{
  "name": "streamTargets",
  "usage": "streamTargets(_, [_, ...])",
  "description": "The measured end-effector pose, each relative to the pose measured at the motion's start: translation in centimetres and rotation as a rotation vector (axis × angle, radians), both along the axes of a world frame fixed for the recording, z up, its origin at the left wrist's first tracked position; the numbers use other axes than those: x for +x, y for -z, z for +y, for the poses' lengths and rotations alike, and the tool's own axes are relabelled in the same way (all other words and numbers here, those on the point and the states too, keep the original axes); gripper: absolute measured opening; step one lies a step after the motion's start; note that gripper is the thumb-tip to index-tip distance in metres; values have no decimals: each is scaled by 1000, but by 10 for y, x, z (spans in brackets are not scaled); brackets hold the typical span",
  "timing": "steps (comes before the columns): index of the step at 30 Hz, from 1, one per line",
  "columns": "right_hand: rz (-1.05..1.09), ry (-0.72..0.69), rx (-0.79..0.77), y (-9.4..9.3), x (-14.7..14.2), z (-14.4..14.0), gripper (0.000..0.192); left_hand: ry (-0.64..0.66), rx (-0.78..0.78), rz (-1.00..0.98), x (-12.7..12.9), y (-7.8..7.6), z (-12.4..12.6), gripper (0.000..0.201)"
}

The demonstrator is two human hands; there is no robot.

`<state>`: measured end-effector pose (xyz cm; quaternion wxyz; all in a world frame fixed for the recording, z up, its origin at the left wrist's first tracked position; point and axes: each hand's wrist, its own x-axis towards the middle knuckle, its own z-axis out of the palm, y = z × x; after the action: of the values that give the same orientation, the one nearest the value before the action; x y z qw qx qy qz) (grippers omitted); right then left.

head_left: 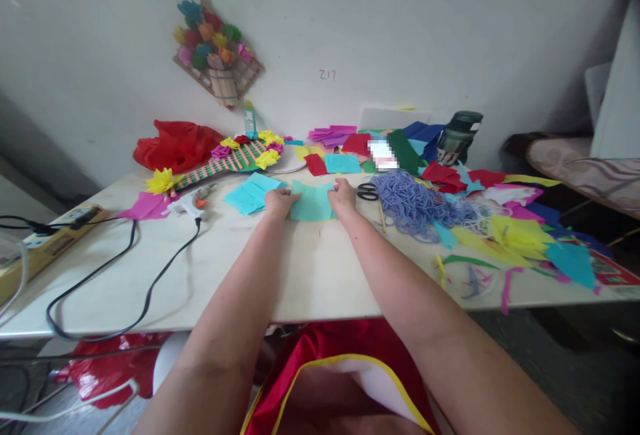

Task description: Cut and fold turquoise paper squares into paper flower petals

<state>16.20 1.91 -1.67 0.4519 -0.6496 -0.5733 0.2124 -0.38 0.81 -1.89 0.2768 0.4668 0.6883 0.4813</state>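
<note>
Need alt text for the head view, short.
Both hands, left hand and right hand, press on a teal paper sheet on a pale table. Scissors, blue string pile and paper scraps lie right; glue gun left.

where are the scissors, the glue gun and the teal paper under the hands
scissors point(367, 191), head view, on the black handles
glue gun point(193, 203), head view, on its white body
teal paper point(313, 203), head view, on the bare middle of the sheet
</note>
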Motion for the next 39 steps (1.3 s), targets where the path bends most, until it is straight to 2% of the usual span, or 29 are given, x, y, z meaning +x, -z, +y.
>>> streamTargets(4, [113,6,-7,1,5,7,35,60,95,-168,2,-3,-6,28])
streamTargets(8, [362,-20,5,-1,9,11,36,236,238,-524,10,-14,-15,36])
streamTargets(11, [618,-189,-37,-6,12,8,40,352,307,-691,13,-21,-21,39])
streamTargets(14, [868,-383,-196,-14,15,2,48,394,333,-741,14,-24,-23,40])
streamTargets(16, [938,-480,-266,-18,17,-2,50,404,345,-748,13,-24,-23,40])
streamTargets(19, [947,-543,-291,-19,16,-3,40,420,361,-741,13,-22,-22,40])
streamTargets(21, [954,-508,-269,-16,14,-1,31,431,360,-725,14,-21,-21,40])
streamTargets(24, [980,-411,-137,-9,12,3,21,439,343,-698,15,-19,-21,40])
streamTargets(28, [867,-294,-8,-3,12,7,23,486,282,-657,14,-19,-22,42])
streamTargets(39, [631,-327,54,-7,15,3,25,398,148,-534,5,-12,-17,36])
